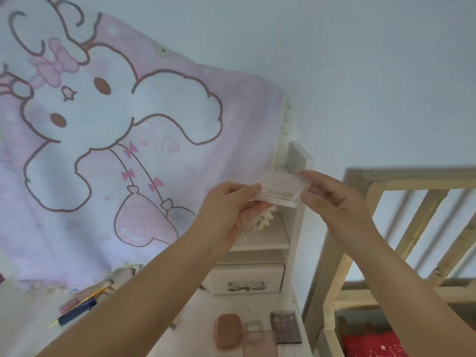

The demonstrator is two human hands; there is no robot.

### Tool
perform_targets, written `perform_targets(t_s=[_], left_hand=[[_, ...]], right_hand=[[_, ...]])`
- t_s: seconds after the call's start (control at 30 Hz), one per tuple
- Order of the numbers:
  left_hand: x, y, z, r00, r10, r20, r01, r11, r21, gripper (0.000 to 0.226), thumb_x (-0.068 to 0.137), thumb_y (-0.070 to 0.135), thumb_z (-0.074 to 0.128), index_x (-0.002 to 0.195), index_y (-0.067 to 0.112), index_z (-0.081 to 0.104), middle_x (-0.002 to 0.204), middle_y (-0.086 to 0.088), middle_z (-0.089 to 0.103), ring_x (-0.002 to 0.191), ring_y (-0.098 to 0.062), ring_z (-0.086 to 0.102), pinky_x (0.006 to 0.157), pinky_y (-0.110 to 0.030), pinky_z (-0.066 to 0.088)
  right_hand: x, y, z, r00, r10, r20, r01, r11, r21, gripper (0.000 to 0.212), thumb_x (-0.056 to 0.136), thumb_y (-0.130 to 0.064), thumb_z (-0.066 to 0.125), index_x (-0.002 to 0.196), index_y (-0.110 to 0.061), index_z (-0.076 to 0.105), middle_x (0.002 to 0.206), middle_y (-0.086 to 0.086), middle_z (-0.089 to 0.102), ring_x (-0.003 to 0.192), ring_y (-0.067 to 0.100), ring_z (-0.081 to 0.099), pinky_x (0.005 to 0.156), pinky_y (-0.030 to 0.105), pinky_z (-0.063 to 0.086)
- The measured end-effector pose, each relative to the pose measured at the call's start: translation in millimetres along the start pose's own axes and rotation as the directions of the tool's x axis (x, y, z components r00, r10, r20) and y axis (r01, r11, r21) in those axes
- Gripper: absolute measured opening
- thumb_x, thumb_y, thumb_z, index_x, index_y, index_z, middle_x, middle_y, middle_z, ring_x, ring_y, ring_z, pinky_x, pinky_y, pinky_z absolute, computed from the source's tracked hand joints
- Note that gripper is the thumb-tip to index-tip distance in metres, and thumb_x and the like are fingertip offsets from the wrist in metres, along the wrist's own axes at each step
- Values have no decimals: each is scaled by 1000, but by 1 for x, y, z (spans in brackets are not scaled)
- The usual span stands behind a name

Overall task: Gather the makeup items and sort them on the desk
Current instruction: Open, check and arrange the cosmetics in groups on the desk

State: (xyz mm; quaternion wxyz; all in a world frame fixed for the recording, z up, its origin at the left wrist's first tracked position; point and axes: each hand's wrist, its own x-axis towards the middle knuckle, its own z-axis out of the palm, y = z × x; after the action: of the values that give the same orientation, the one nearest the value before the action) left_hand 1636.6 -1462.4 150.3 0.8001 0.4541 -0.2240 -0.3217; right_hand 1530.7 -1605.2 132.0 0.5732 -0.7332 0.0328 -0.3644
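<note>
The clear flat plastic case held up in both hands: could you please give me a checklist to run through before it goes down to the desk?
1. Left hand pinches the clear flat plastic case: ok.
2. Right hand holds its other end: ok.
3. Case shut: cannot tell, blurred.
4. Bare spot on the white desk: ok.
5. Dark eyeshadow palette and brown oval case already laid together: ok.

Pinks and whites around the worktop (195,313)

A pink cloth (144,140) carries a white brown-outlined bunny with pink bows; a clear case (279,190), dusty-pink compact (228,331), brown-toned palette (285,327), white drawer (247,278).
</note>
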Motion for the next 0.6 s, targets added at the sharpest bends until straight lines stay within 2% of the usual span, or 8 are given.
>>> perform_targets(t_s=[0.1,0.23,0.3,0.4,0.43,0.5,0.53,0.6], left_hand=[[5,6,4,1000,27,-6,-27,999,-18,8,86,3,52,83,-3,57,68,-8,72,64,-14,70,54,-15,54],[5,5,11,998,-4,65,4,1000,4,12,85,4,51,91,6,62,76,-4,73,68,-15,71,57,-20,56],[3,4,14,996,-36,82,32,998,45,18,86,-1,48,91,11,62,74,-2,73,66,-15,70,54,-22,56],[6,11,15,997,-55,52,51,996,77,27,89,-3,41,91,12,62,68,0,71,57,-10,67,47,-18,52],[8,15,16,996,-71,49,67,995,70,25,90,-1,40,92,11,61,68,-1,70,54,-10,66,45,-17,51],[12,22,18,993,-106,54,102,992,76,17,91,1,41,89,7,57,69,-6,66,50,-10,64,42,-17,49],[14,24,21,991,-124,56,118,987,105,16,91,2,42,84,6,55,65,-6,65,47,-10,63,39,-17,48],[16,23,26,983,-173,63,159,969,187,20,92,4,42,74,6,52,51,-2,62,39,-8,59,35,-14,43]], right_hand=[[9,-2,-7,996,-20,-82,22,999,24,30,81,3,59,92,-24,64,67,-22,68,68,-9,62,65,3,45],[10,-2,-7,990,-86,-108,90,996,29,41,76,12,61,84,-28,66,68,-22,68,66,-9,62,63,2,45],[6,-4,-7,978,-203,-48,201,979,-40,50,72,13,65,80,-36,70,79,-24,66,71,-5,62,69,5,46],[1,-12,-12,939,-338,69,345,924,-163,43,68,-1,66,95,-36,66,93,-22,59,86,-2,58,82,13,48],[2,-14,-14,920,-380,92,391,877,-280,41,69,-4,64,100,-31,64,100,-19,55,91,-4,54,86,12,46],[9,-21,-17,879,-457,136,450,700,-554,43,70,-7,62,112,-15,59,106,-5,52,94,-1,48,89,8,37],[14,-24,-18,866,-473,162,462,632,-622,41,70,-6,62,111,-7,61,105,3,55,96,6,50,87,8,37],[18,-30,-19,835,-501,229,515,562,-647,30,69,-2,64,99,1,68,99,14,62,91,18,58,81,16,43]])
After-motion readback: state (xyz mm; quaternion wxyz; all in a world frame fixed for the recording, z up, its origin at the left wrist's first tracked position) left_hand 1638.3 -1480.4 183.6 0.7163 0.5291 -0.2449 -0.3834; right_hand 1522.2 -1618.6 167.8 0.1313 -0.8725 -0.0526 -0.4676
